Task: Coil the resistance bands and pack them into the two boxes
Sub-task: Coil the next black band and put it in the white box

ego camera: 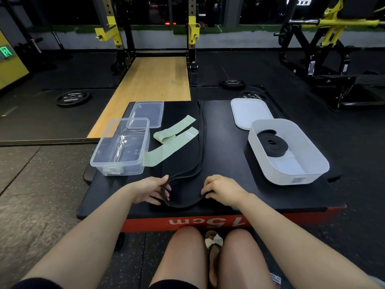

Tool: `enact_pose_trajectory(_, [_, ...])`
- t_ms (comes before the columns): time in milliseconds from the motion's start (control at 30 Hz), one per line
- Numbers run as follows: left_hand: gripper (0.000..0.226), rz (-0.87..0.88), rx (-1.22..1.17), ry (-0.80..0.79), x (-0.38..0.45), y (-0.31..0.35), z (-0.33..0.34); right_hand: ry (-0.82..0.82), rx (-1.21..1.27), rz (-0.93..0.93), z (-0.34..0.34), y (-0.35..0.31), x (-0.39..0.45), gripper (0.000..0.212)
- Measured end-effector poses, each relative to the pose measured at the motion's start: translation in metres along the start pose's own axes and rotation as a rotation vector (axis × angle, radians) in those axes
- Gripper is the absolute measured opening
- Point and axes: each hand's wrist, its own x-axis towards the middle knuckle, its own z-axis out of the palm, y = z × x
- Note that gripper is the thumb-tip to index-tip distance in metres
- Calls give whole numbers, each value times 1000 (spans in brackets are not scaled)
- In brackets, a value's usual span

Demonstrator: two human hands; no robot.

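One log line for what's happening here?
stage: coiling start | both hands grip long black band | white box: one coil | clear box: empty

Glossy clear plastic box point(119, 147) on the left, frosted matt white box point(291, 163) right, smooth rubbery black band point(200, 142) across the matt black platform point(225, 142).

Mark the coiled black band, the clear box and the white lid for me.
coiled black band point(272, 144), head view, on the coil's top edge
clear box point(108, 165), head view, on its near wall
white lid point(249, 113), head view, on its flat middle
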Motion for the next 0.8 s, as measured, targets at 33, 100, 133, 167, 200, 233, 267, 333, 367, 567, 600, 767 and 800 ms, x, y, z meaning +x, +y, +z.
enact_pose_trajectory(33, [37,-2,53,37,1,1,2,5,-13,-1,0,1,0,29])
enact_pose_trajectory(100, [29,16,234,137,5,5,8,26,-36,5,-1,4,-1,28])
enact_pose_trajectory(133, [26,37,351,199,7,7,10,32,-33,18,-2,6,-2,27])
enact_pose_trajectory(167, [21,62,470,269,9,9,12,28,-22,36,-2,8,-3,27])
enact_pose_trajectory(200, [19,90,590,350,10,11,14,20,-10,52,-1,10,-4,27])
enact_pose_trajectory(233, [23,123,717,448,11,12,15,13,-1,66,-1,12,-5,27])
enact_pose_trajectory(267, [28,175,820,540,12,14,18,13,6,77,0,14,-6,27])
enact_pose_trajectory(333, [29,354,873,597,11,22,29,22,38,97,1,17,-9,27])
enact_pose_trajectory(367, [26,439,847,527,10,27,37,29,61,103,3,18,-10,27])
enact_pose_trajectory(567, [41,494,839,131,15,34,96,48,214,142,4,19,-15,25])
enact_pose_trajectory(600, [42,474,840,129,18,32,102,45,244,152,4,20,-16,25])
enact_pose_trajectory(767, [32,465,848,144,25,29,112,48,351,183,1,23,-22,28])
enact_pose_trajectory(800, [30,487,879,143,24,28,113,53,359,183,1,22,-23,28])
